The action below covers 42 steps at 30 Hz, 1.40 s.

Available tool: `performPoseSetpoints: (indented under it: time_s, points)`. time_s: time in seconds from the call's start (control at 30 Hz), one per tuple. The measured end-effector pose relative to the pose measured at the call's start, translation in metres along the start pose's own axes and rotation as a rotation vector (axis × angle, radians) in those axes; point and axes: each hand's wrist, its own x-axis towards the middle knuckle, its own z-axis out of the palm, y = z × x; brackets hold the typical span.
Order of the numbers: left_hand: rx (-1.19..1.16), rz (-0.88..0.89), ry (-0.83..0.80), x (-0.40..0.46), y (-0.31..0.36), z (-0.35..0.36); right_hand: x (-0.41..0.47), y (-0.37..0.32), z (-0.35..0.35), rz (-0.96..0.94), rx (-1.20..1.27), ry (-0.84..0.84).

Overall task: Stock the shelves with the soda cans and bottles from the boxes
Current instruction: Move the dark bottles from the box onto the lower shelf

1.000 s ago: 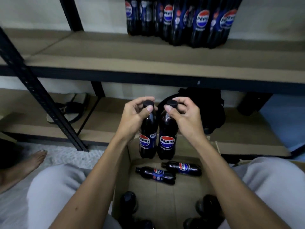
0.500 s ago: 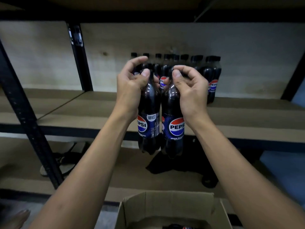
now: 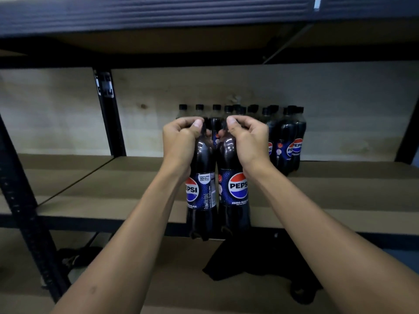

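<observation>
1. Two dark Pepsi bottles are held upright and side by side in front of the middle shelf [image 3: 113, 200], their sides touching or nearly so.
2. The left bottle [image 3: 201, 191] is gripped at its neck and shoulder by the left hand [image 3: 181, 141], whose fingers are curled over the top with the thumb pressed against the front.
3. The right bottle [image 3: 234, 189] is gripped in the same manner by the right hand [image 3: 248, 139], fingers curled over the cap area and the thumb tip turned towards the camera.
4. Both bottles hang below the hands, and their bases are seen level with the shelf's front edge; whether they rest on it cannot be told.
5. A cluster of stocked bottles [image 3: 288, 141] stands upright at the back of the same shelf, just behind the hands.
6. The caps of both held bottles are hidden under the fingers.
7. Part of the stocked cluster is covered by the hands and the held bottles, so its count cannot be made out.
8. A black item [image 3: 260, 264] lies on the lower shelf; its nature is unclear in the shadow.
</observation>
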Motion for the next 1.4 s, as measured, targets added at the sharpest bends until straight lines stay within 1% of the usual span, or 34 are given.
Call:
performPoseSetpoints:
  time_s: [0.17,0.33,0.4,0.53,0.67,0.8,0.9,1.0,1.1,1.23,1.33,1.4]
  points:
    - [0.007,0.030,0.008,0.021,0.006,0.007,0.023,0.001,0.008,-0.028,0.022,0.035]
    - [0.068,0.102,0.029,0.032,-0.013,0.009,0.028,0.020,0.009,-0.066,-0.007,0.084]
    - [0.147,0.195,0.012,0.033,-0.022,0.008,0.027,0.025,0.008,-0.111,-0.032,0.084]
    - [0.378,0.433,0.003,0.020,-0.036,0.007,0.024,0.035,0.002,-0.177,-0.105,0.097]
    - [0.453,0.546,0.040,0.010,-0.039,0.007,0.015,0.041,-0.001,-0.253,-0.245,0.079]
    - [0.428,0.508,0.067,-0.001,-0.049,-0.001,0.007,0.037,-0.001,-0.289,-0.274,0.096]
    - [0.405,0.463,0.081,-0.012,-0.057,-0.006,0.000,0.036,-0.001,-0.262,-0.301,0.111]
    - [0.371,0.424,0.050,-0.020,-0.065,-0.009,-0.006,0.037,-0.003,-0.229,-0.300,0.085]
    - [0.394,0.397,0.011,-0.030,-0.076,-0.014,-0.018,0.045,-0.008,-0.192,-0.279,0.043]
    - [0.435,0.392,-0.078,-0.048,-0.094,-0.028,-0.041,0.061,-0.018,-0.160,-0.212,-0.062]
    - [0.475,0.288,-0.179,-0.061,-0.110,-0.048,-0.057,0.075,-0.032,-0.058,-0.202,-0.209]
    - [0.519,0.221,-0.219,-0.065,-0.118,-0.060,-0.067,0.085,-0.045,0.011,-0.243,-0.296]
